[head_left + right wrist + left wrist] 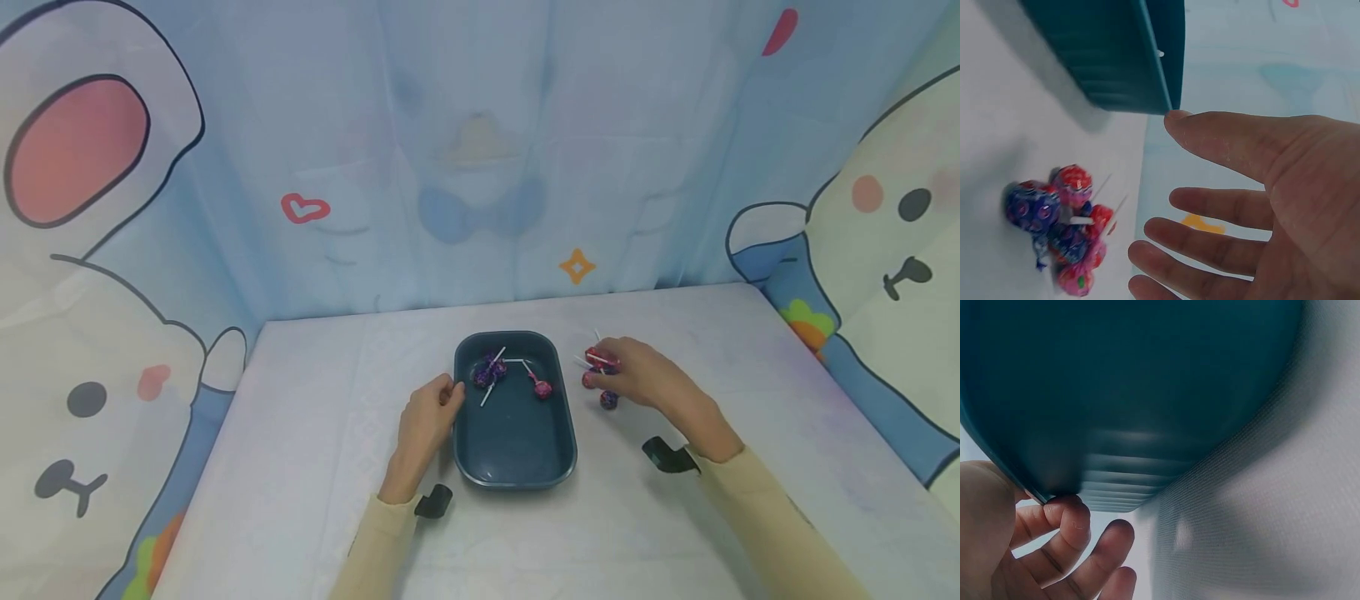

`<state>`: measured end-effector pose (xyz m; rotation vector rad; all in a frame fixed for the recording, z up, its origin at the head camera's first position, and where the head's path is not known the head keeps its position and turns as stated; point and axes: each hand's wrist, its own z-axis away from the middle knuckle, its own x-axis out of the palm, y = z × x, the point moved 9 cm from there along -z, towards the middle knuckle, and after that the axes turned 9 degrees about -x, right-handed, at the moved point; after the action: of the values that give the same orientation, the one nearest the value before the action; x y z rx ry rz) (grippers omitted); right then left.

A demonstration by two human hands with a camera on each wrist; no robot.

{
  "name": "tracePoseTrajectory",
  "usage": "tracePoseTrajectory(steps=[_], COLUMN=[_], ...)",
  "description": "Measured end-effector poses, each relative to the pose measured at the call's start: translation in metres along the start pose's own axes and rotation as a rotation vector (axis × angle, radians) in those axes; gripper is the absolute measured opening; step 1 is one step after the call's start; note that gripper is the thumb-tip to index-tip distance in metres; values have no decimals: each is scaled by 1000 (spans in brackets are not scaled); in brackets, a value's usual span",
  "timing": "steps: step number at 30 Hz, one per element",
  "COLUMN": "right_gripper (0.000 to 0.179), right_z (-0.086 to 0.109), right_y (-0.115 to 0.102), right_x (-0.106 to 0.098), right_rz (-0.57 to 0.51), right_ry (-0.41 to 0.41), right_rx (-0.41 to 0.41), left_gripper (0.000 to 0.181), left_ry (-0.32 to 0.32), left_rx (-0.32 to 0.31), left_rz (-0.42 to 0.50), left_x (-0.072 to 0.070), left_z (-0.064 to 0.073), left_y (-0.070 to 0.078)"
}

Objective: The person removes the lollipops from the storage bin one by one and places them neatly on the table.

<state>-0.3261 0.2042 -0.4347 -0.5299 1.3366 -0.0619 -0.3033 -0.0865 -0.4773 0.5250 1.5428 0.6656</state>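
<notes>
A dark teal tray [517,446] stands on the table with purple lollipops [489,372] and a pink lollipop [542,388] inside. My left hand [429,421] pinches its left rim between thumb and curled index finger, as the left wrist view shows, the other fingers [1113,540] loosely bent below. To the right of the tray lies a heap of red, pink and purple lollipops [1072,240]. Above this heap is my right hand [645,375], fingers spread and nothing gripped. In the right wrist view its thumb [1210,134] overlaps the tray's corner.
A white cloth [322,450] covers the table, and a printed blue curtain [360,250] hangs along the back edge. Dark wrist camera mounts [667,456] stick out beside both sleeves.
</notes>
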Motion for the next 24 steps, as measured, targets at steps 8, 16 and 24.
tracePoseTrajectory(steps=[8, 16, 24], right_gripper=[60, 54, 54], right_z=[-9, -19, -25], right_y=[-19, -42, -57], right_x=[-7, -8, -8], right_rz=[32, 44, 89], right_ry=[28, 60, 70], right_rx=[-42, -114, -160], left_gripper=[27, 27, 26], left_ry=[5, 1, 8], left_rx=[0, -5, 18], left_rz=[-1, 10, 12], left_x=[0, -2, -2], left_z=[0, 1, 1], left_y=[-1, 0, 2])
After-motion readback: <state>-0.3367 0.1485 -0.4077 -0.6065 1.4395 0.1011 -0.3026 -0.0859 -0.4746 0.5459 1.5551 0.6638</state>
